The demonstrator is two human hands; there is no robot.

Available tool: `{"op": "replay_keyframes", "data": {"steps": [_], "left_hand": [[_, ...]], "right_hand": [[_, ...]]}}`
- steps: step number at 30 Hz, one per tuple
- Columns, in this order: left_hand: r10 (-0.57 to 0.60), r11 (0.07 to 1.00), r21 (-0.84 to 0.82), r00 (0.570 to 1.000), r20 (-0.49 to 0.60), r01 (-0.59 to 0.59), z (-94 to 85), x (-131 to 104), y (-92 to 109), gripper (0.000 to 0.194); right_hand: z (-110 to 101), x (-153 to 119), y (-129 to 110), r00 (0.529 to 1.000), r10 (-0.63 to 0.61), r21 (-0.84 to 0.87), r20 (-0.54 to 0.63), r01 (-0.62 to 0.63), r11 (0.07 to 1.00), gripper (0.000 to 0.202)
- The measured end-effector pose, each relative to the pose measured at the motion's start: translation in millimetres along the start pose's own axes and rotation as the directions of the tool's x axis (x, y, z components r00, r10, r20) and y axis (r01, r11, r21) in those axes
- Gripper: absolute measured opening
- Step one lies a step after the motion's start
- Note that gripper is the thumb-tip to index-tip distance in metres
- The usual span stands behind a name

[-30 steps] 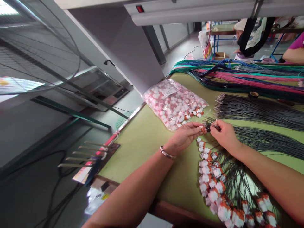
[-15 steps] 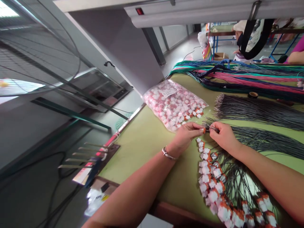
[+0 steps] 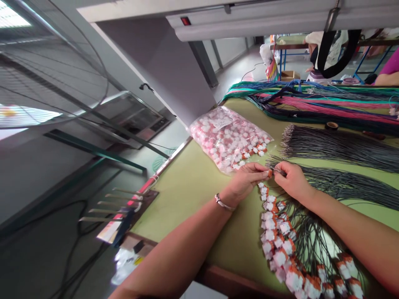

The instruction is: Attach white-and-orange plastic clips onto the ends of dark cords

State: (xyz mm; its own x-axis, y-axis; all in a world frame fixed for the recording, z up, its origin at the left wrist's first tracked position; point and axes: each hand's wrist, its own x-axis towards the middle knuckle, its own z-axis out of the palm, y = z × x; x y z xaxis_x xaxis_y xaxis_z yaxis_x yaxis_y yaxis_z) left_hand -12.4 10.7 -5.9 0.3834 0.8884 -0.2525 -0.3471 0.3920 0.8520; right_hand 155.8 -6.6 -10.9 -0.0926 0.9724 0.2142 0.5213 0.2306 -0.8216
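Observation:
My left hand (image 3: 249, 179) pinches a small orange-and-white wire connector (image 3: 269, 173), its orange end showing at the fingertips. Close against it, my right hand (image 3: 291, 178) is closed on the end of a thin dark wire (image 3: 274, 169). Below both hands curves a pile of wired connectors (image 3: 277, 236), white and orange, with dark wires trailing from them. A clear plastic bag (image 3: 229, 135) full of loose connectors lies just beyond my left hand. Beside my right hand, a bundle of dark wires (image 3: 349, 182) stretches to the right.
A second dark wire bundle (image 3: 339, 143) lies farther back, with a tape roll (image 3: 331, 125) behind it. Green, pink and blue cables (image 3: 311, 99) cross the table's far side. A metal-pronged rack (image 3: 124, 209) sits at the left edge. Other people work in the background.
The connector and the wire end have shifted slightly, staying close together between my hands. The whole view has moved a little; the piles and the bag lie as before.

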Motion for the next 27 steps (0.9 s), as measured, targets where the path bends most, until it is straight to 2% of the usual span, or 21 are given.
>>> {"op": "replay_keyframes", "data": {"steps": [3,9,16,24,27], "left_hand": [[0.02,1.0,0.022,1.0,0.002,-0.02,2.7,-0.8,-2.2,0.021],[0.037,0.999,0.005,0.999,-0.019,-0.037,3.5,-0.2,-2.2,0.022],[0.021,0.999,0.033,0.999,-0.046,-0.02,0.5,2.2,-4.9,0.022],[0.05,0.994,0.1,0.999,-0.019,-0.048,0.8,4.2,-8.8,0.023],[0.06,0.991,0.123,0.998,-0.013,-0.058,0.9,3.6,-8.9,0.022]], "right_hand": [[0.4,-0.9,-0.4,1.0,-0.013,-0.028,-0.002,0.013,1.0,0.006],[-1.4,0.1,-5.2,0.999,0.035,0.024,-0.032,-0.034,0.999,0.009],[-0.9,0.6,-5.5,1.0,0.009,-0.065,-0.026,-0.011,0.998,0.006],[0.9,0.0,-4.5,0.998,0.058,-0.044,0.016,-0.058,0.997,0.009],[-1.9,1.0,-4.6,0.999,0.053,0.021,0.01,-0.053,0.998,0.011]]}}
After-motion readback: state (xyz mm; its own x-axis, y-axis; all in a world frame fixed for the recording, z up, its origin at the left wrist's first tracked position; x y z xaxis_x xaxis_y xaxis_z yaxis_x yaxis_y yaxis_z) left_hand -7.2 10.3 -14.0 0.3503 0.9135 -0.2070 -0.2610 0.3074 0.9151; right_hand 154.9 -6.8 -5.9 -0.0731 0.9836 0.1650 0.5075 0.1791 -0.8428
